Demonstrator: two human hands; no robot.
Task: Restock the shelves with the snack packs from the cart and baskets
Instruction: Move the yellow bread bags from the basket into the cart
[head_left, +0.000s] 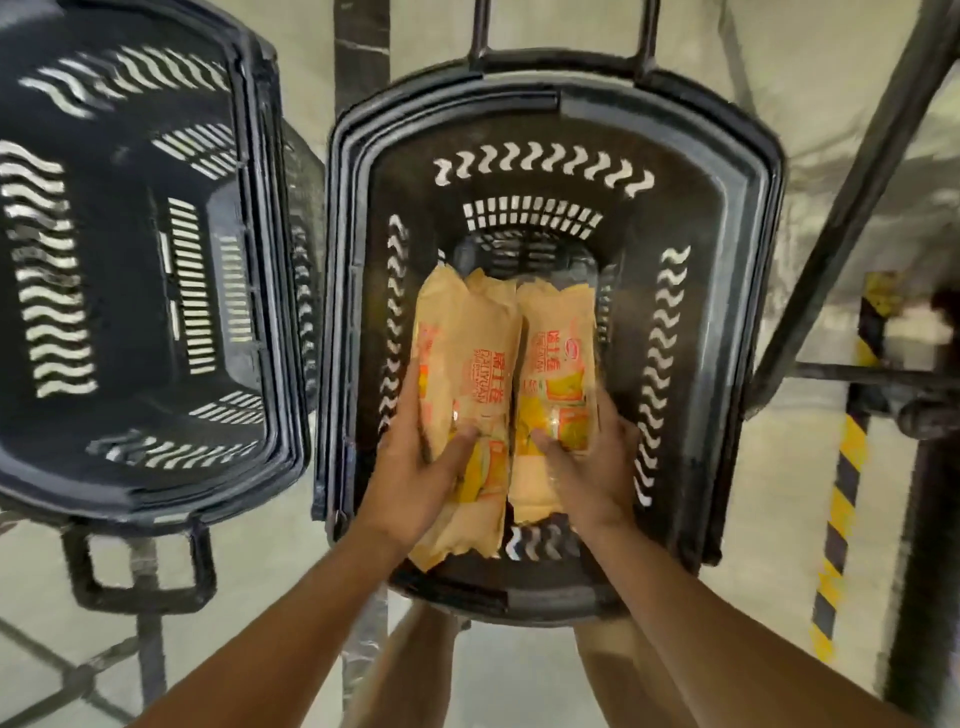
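From the head view I see my left hand (421, 462) gripping one tan paper-like snack pack with orange print (462, 374), and my right hand (587, 462) gripping a second tan pack (558, 358) just beside it, both packs over the black slotted plastic basket (727, 270). The other black basket (156, 260) at the left holds nothing I can see. I judge the risk is slipping: each hand holds only the near end, so a long pack may tilt and fall back into the basket

Both bare forearms extended forward, left hand (415, 470) and right hand (587, 467) apparently curled, gripping.
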